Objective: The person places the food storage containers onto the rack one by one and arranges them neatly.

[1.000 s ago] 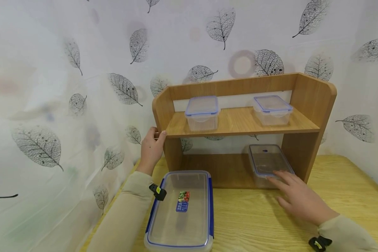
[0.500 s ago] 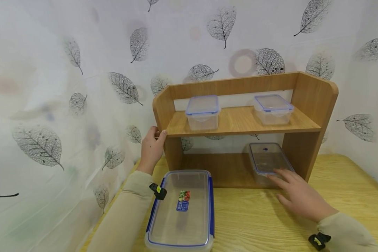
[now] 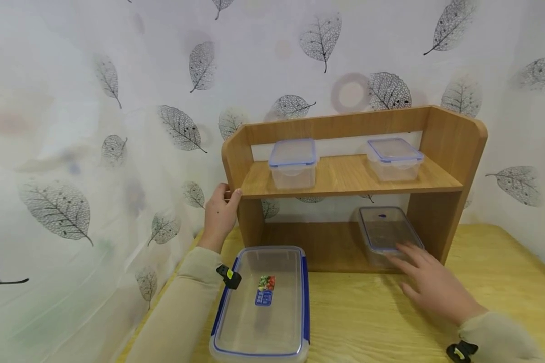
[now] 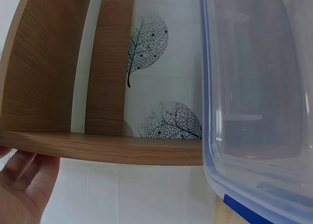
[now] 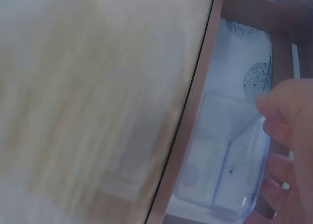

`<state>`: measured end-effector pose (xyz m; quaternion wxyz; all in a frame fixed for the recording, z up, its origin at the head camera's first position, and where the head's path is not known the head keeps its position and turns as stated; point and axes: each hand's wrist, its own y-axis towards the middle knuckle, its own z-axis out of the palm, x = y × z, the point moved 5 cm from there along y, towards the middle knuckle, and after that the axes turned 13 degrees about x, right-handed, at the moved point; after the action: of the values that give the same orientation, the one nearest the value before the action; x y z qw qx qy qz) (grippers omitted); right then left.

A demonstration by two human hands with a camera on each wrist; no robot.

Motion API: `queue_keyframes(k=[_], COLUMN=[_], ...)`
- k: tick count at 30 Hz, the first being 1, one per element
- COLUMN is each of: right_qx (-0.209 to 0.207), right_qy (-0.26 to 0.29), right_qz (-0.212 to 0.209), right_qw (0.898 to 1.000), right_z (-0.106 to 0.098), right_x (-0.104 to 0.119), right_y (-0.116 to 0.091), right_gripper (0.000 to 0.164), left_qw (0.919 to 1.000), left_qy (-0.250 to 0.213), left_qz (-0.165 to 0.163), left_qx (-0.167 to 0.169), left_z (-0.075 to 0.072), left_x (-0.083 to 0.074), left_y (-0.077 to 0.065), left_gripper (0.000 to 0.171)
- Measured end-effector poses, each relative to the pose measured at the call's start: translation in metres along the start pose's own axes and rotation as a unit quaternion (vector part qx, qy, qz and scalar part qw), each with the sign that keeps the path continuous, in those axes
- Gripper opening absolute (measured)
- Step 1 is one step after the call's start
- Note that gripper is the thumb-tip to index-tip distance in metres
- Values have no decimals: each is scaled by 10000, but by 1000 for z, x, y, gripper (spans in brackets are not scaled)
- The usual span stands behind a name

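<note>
At the left of the head view my left hand [image 3: 220, 214] holds the side panel of a wooden desktop shelf [image 3: 354, 191], thumb on its front edge and fingers round the outer face. My right hand [image 3: 431, 282] is at the front of a clear lidded food container [image 3: 390, 229] on the lower right of the shelf. Its fingers are loosely spread, with fingertips at the front rim of the lid. The right wrist view shows that container [image 5: 220, 155] beside the thumb and fingers. A larger blue-edged container [image 3: 261, 312] stands on the table near my left forearm.
Two small lidded containers, one at left [image 3: 292, 164] and one at right [image 3: 394, 159], stand on the upper board. The shelf's right side panel [image 3: 451, 151] rises close to the right one. A leaf-patterned covering [image 3: 163, 75] hangs behind the yellow wooden table [image 3: 359, 317].
</note>
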<state>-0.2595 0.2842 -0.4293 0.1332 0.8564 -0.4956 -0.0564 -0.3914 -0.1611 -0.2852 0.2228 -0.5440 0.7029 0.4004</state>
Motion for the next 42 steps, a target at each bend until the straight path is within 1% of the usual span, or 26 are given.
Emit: queue_keyframes(k=[5,9,12,15,18,21,24,28,34,42], right_qx=[-252,-313,-286,-145,109,437,807,1148,1240,1504], right_qy=[144,328,467,848,1445,2135,2821,3476,4021,4536], right_qz=[-12,-28,-3,33,113,245,362,354,230,296], right_qw=[9996,9990,9985,9963,9894,9757,9553,9299,9069,8780], right_z=[-1,-7,-10,-11,-9,-5,0,3,7,15], right_x=[8,21,32,43,54,63,72,86,103,125], right_y=[-4,-2,1,5,10,15,20,28,38,49], right_gripper=[63,61,60,57,53,50,51,56,57,61], left_qw=[10000,10000,10000,10000,10000,10000,10000,10000,10000,10000], left_qy=[-39,-40,-35,-37,-35,-37,-42,-44,-41,-37], left_qz=[24,48,46,47,50,46,36,2,-20,-25], left_qx=[23,7,23,8,-8,-1,21,31,33,11], left_z=[1,0,0,0,0,0,1,1,1,0], left_x=[-2,-2,-3,-3,-3,-3,-3,-2,-3,-1], left_y=[-1,0,0,0,0,0,0,0,0,-1], left_gripper=[43,43,44,44,44,44,44,44,44,43])
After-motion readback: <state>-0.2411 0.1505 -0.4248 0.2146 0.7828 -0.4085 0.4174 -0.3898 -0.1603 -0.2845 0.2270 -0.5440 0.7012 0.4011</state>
